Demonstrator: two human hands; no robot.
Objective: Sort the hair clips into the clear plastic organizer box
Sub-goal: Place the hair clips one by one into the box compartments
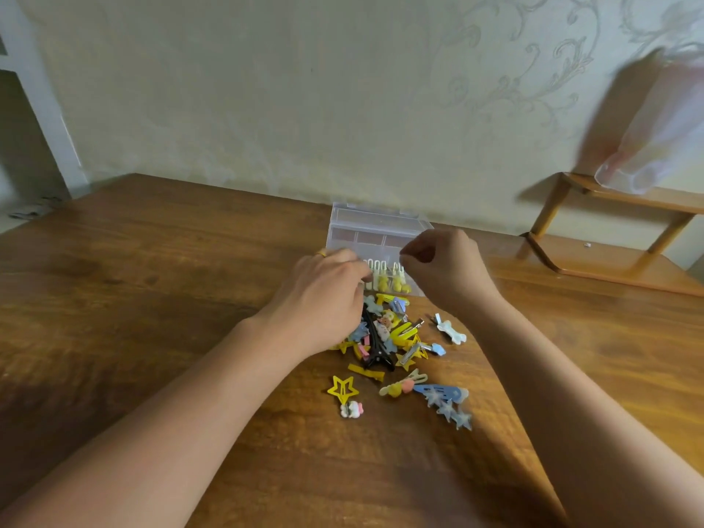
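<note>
A clear plastic organizer box (375,226) stands open at the far side of the wooden table (152,299), with yellow clips (392,282) in its near compartments. A pile of hair clips (388,333) lies just in front of it: yellow, blue, black and white ones. A yellow star clip (343,388) and a blue star clip (444,398) lie nearest me. My left hand (324,299) rests over the pile's left side, fingers reaching to the box's near edge. My right hand (444,268) hovers over the box's right side, fingers curled; I cannot see anything in it.
A low wooden shelf (609,242) stands at the table's right, with blurred pale cloth (647,139) hanging above it. A patterned wall (304,89) runs right behind the box. Bare tabletop spreads to the left and towards me.
</note>
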